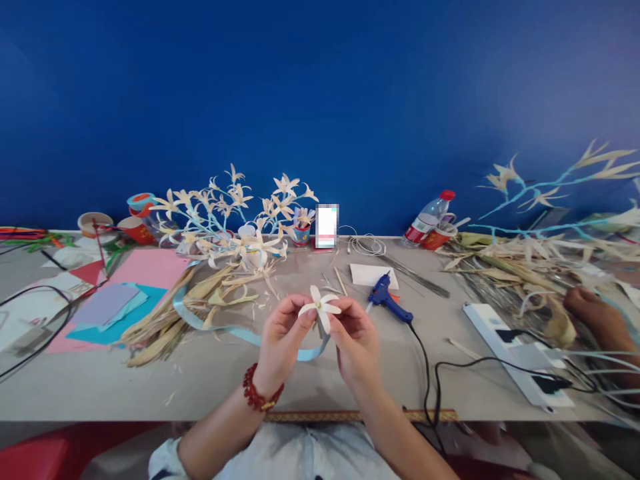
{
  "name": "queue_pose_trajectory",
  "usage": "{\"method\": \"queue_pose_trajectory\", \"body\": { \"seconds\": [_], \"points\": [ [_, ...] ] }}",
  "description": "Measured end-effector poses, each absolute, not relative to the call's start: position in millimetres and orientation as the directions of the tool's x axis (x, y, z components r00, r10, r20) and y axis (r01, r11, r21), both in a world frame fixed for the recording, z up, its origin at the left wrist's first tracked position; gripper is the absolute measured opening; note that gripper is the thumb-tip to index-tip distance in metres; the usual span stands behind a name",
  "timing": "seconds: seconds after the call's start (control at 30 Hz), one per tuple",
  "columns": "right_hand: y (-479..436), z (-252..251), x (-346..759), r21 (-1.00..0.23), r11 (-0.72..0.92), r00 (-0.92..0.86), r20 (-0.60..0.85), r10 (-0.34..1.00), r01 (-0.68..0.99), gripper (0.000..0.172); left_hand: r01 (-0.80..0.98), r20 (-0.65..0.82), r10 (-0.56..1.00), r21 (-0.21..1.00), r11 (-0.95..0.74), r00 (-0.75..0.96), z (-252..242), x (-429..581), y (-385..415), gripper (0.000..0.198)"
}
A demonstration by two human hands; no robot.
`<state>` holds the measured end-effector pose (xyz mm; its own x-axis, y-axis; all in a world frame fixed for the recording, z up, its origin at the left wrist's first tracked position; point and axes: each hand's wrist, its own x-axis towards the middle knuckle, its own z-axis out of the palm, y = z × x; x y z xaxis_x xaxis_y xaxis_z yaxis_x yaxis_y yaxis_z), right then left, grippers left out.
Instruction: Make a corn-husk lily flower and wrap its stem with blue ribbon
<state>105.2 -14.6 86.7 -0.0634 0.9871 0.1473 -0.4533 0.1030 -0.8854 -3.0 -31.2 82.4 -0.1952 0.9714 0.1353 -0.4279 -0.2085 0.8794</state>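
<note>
A cream-white handmade flower (pixel 326 308) with narrow pointed petals is held up between my two hands, above the front of the table. My left hand (pixel 289 333), a red beaded bracelet at its wrist, pinches the flower from the left with thumb and fingers. From the right, my right hand (pixel 357 337) closes on it too, the thumb near its lower petals. A light blue ribbon (pixel 240 331) trails from just below the flower toward the left; whether a hand grips its end is hidden. Right of my hands lies a blue glue gun (pixel 385 297).
Dried husks (pixel 165 320) and coloured paper (pixel 120 313) lie left. Finished flower branches (pixel 235 213) stand behind. A white power strip (pixel 517 357) with black cables lies right, near another person's hand (pixel 593 317). A bottle (pixel 429 217) leans by the blue wall (pixel 320 100).
</note>
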Motion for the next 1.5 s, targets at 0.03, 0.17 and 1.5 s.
{"method": "queue_pose_trajectory", "body": {
  "seconds": [0.03,0.17,1.5],
  "points": [
    [-14.5,86.4,105.0,-0.884,0.103,-0.062,0.147,0.987,-0.457,0.02,-0.428,0.134,0.972,0.88,-0.207,-0.194,82.1,-2.8,-31.5,0.011],
    [-14.1,85.5,105.1,-0.876,0.104,-0.065,0.152,0.986,-0.472,0.021,-0.443,0.131,0.972,0.872,-0.208,-0.197,81.5,-2.4,-32.6,0.01],
    [-12.0,91.2,118.8,-0.909,0.375,-0.132,0.4,0.907,-0.181,0.006,-0.668,-0.013,0.999,0.744,-0.012,-0.032,84.1,-3.4,-30.7,0.009]
  ]
}}
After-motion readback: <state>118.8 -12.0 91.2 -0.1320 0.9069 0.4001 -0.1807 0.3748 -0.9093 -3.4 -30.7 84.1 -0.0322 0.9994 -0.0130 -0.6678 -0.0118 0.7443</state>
